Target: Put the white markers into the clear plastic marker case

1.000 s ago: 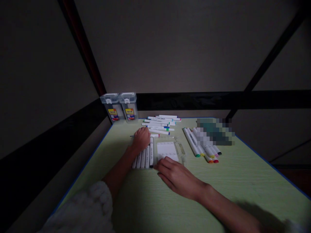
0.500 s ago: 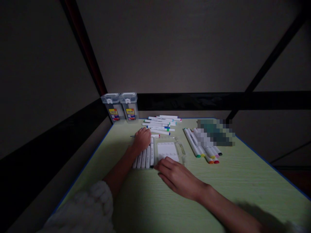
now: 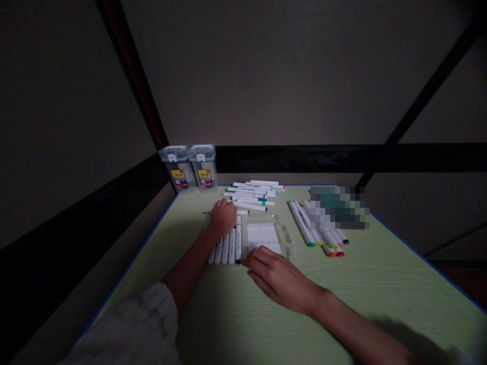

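Note:
My left hand [image 3: 223, 218] is curled over the far ends of a row of white markers [image 3: 225, 249], which lie side by side in the left half of an opened clear plastic case [image 3: 284, 234]. Its fingertips are hidden, so what they pinch cannot be made out. A red-tipped white pen [image 3: 244, 212] lies crosswise just beyond the row, partly behind this hand. My right hand [image 3: 272, 271] grips the near edge of the case with bent fingers, close to a black-ended marker [image 3: 238, 241]. A white printed card [image 3: 263, 236] sits in the case's right half.
Several white markers with coloured ends [image 3: 249, 194] lie loosely at the back. Another group of thick markers [image 3: 300, 223] lies to the right beside a blurred-out green item [image 3: 338, 208]. Two clear lidded boxes [image 3: 203, 170] stand at the table's [image 3: 380, 299] back left corner.
Both hands stay almost where they were. Only a very slight shift of the whole view shows; the markers and the case lie as before.

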The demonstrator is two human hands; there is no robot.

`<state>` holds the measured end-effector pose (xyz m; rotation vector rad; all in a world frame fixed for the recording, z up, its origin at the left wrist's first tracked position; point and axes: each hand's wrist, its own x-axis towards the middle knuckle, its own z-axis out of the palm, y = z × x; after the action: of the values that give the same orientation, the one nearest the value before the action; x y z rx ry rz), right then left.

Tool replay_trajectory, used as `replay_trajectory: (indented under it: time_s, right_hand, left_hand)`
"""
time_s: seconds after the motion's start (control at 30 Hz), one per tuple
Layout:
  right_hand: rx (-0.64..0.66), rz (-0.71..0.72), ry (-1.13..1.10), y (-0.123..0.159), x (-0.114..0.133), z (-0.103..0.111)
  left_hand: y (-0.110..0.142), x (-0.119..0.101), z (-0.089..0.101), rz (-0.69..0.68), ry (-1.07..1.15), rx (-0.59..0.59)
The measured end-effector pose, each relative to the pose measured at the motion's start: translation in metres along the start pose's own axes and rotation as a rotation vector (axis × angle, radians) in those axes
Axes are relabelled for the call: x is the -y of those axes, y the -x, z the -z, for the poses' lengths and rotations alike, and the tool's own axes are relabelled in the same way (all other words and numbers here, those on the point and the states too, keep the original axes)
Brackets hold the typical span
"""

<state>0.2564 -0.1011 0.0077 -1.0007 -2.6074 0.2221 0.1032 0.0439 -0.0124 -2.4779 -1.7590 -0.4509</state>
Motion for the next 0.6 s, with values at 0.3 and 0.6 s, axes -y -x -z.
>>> replay_trajectory:
  time_s: [0.3, 0.6]
  right_hand:
    - [0.013, -0.008, -0.021, 0.0003, -0.0005, -0.0004]
    - [0.011, -0.014, -0.019, 0.0002, -0.0003, -0.0015]
  left_hand:
    - [0.0020, -0.0012, 0.0006, 0.009, -0.028, -0.003]
    - [0.0010, -0.0015, 0.0013, 0.046, -0.008, -0.004]
